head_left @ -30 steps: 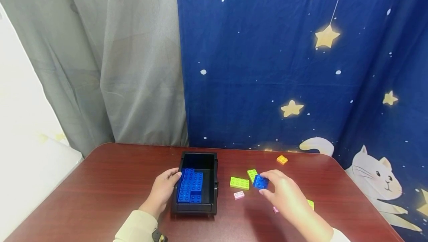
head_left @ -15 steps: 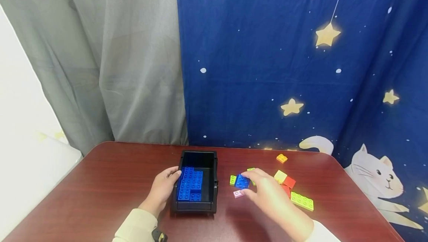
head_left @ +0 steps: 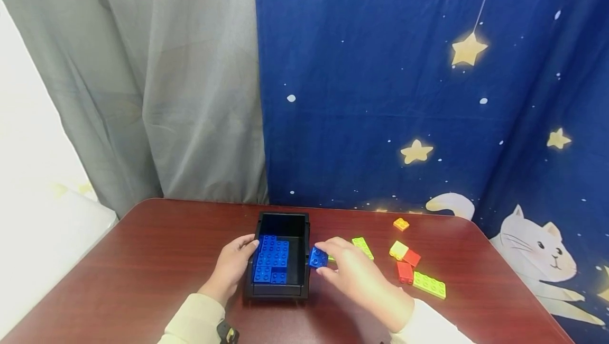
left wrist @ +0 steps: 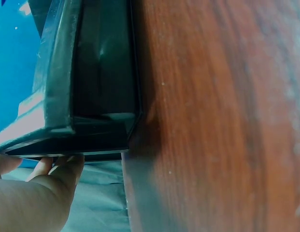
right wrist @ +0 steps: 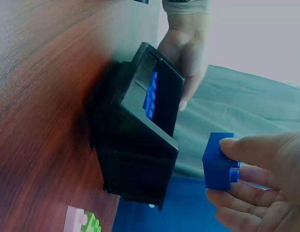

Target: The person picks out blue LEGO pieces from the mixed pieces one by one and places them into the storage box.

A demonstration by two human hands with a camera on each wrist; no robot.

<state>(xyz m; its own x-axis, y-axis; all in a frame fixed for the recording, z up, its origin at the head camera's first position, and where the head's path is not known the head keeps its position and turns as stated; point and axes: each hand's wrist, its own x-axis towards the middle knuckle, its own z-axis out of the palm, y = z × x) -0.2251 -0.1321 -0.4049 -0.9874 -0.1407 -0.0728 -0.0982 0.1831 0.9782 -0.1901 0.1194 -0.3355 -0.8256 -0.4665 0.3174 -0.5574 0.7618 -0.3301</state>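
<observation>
A black open-topped bin (head_left: 298, 259) stands on the table, with several blue toy bricks (head_left: 273, 254) laid along its left side. My left hand (head_left: 231, 263) grips the bin's left wall, thumb over the rim; the left wrist view shows fingers along the bin's outside. Between thumb and fingers, my right hand (head_left: 354, 270) pinches a square blue brick (head_left: 317, 257) just beside the bin's right rim. In the right wrist view that blue brick (right wrist: 218, 162) is held clear of the table, its studs turned toward the palm.
Right of the bin lie a lime green brick (head_left: 363, 248), a yellow brick (head_left: 398, 250), red bricks (head_left: 405, 272), a longer lime brick (head_left: 430, 285) and an orange brick (head_left: 401, 224). A pink brick (right wrist: 72, 219) shows in the right wrist view. Curtains hang behind the table.
My right hand has carried the blue brick leftward, from over the lime bricks to the bin's right rim. The left hand has stayed on the bin.
</observation>
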